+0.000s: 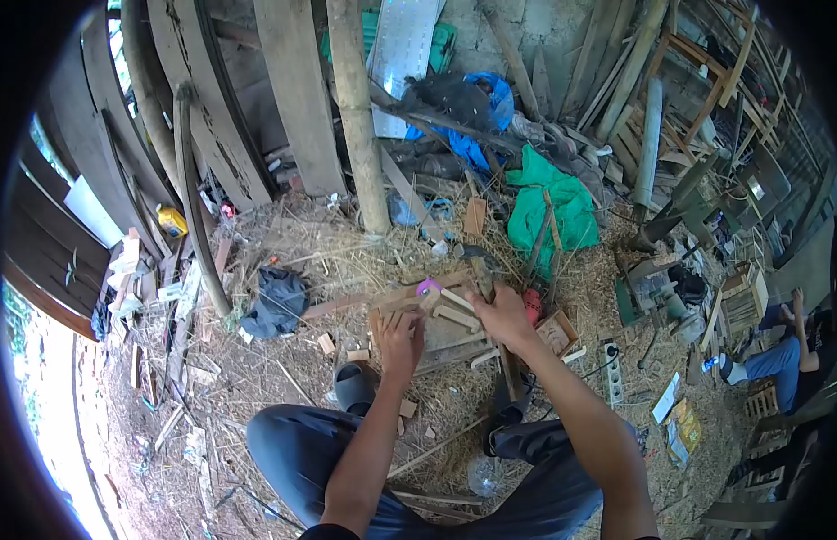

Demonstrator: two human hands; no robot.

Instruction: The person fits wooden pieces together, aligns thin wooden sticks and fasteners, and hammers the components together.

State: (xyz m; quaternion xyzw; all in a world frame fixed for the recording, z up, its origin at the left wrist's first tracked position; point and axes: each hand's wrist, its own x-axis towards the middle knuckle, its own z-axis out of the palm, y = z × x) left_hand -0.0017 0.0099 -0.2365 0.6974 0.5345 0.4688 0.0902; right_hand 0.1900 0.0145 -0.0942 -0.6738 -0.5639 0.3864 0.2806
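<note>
With wooden sticks (457,316) between right hand (503,318), clasping a hammer (480,271), and left hand (401,340), stretched forward, fingers bent; cannot tell its hold.

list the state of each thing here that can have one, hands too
Left hand: by the wood pieces; grip unclear
Right hand: closed around the handle
Handle: held, off-level
Box: open-topped
Black bag: crumpled, on the ground
Green sheet: crumpled in folds
Power strip: on the ground; whether live, cannot tell
</note>
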